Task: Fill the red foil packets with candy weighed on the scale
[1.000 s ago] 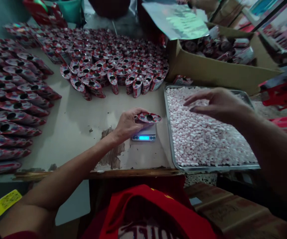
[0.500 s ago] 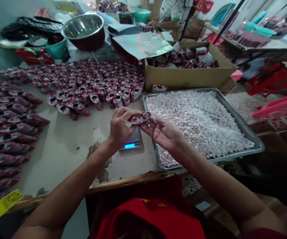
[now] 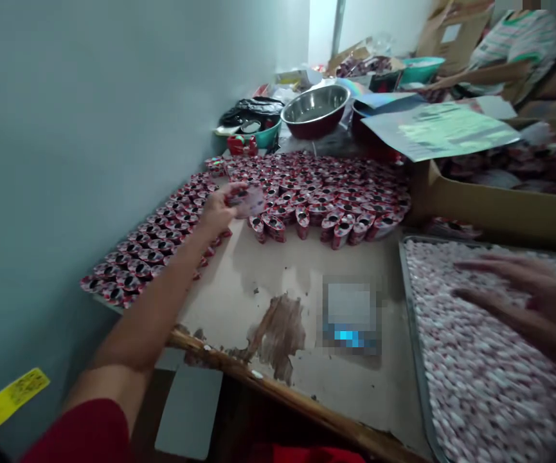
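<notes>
My left hand (image 3: 217, 211) is closed around a small oval printed can (image 3: 249, 202), smeared by motion. It hovers at the left front of a dense group of similar upright cans (image 3: 326, 193) with dark openings in their tops. Rows of more such cans (image 3: 152, 256) stand along the wall, left of my forearm. On the right, my right hand (image 3: 533, 296) is blurred, with its fingers stretched out over a metal tray (image 3: 415, 334) full of small whitish-pink pellets (image 3: 480, 360). I cannot make out anything in it. A small scale (image 3: 349, 308) with a lit blue display sits between the hands.
Behind the tray stands a cardboard box (image 3: 499, 206) of cans, with shiny sheets (image 3: 441, 125) over its corner. A steel bowl (image 3: 316, 109) and a teal basin (image 3: 268, 136) are at the back. A wall (image 3: 114, 116) bounds the left side. Another person's striped sleeve (image 3: 513, 42) shows far right.
The view has swung left. My left hand has carried the can from above the scale over to the standing cans. My right hand has parted from it and is now over the tray.
</notes>
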The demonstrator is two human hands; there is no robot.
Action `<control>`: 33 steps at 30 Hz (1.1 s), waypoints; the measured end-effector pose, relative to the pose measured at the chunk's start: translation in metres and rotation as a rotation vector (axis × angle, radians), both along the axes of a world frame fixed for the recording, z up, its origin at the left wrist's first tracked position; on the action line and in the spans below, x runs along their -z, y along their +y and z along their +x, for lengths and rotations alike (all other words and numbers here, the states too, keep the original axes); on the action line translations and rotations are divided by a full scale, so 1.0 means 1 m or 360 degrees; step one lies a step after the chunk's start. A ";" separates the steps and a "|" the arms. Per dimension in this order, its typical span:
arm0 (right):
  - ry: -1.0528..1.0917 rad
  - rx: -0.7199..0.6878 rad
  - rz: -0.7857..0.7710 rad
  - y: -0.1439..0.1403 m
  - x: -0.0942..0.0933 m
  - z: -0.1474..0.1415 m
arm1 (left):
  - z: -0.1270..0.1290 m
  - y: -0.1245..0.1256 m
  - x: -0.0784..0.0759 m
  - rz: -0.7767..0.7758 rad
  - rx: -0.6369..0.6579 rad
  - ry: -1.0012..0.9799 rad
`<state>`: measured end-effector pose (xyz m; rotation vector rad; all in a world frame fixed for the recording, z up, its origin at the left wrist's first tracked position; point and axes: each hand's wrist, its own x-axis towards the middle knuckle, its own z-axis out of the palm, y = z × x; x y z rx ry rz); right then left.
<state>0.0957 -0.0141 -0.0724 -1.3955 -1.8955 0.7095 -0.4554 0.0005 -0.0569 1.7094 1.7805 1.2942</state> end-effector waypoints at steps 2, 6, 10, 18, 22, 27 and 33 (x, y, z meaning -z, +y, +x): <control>0.0039 -0.0288 -0.0199 0.001 0.000 -0.056 | -0.059 0.015 -0.010 -0.0081 -0.0121 0.0224; -0.0163 -0.0702 0.0212 0.008 -0.007 -0.205 | -0.123 0.039 -0.003 -0.0321 -0.0080 0.0411; -0.0716 -0.0896 0.0624 0.037 -0.002 -0.333 | -0.133 0.039 0.014 -0.0506 0.0090 0.0500; -0.1205 -0.0846 0.0414 0.068 0.022 -0.406 | -0.142 0.034 0.020 -0.0786 0.0282 0.0564; -0.1210 -0.1017 0.0317 0.056 -0.011 -0.324 | -0.135 0.020 0.010 -0.0587 0.0212 0.0873; -0.1393 -0.1006 0.0138 0.003 -0.038 -0.192 | -0.095 -0.010 0.004 -0.0339 0.0221 0.1183; -0.1462 -0.0707 0.0181 -0.061 -0.007 -0.125 | -0.014 -0.033 0.031 -0.0108 0.0357 0.1028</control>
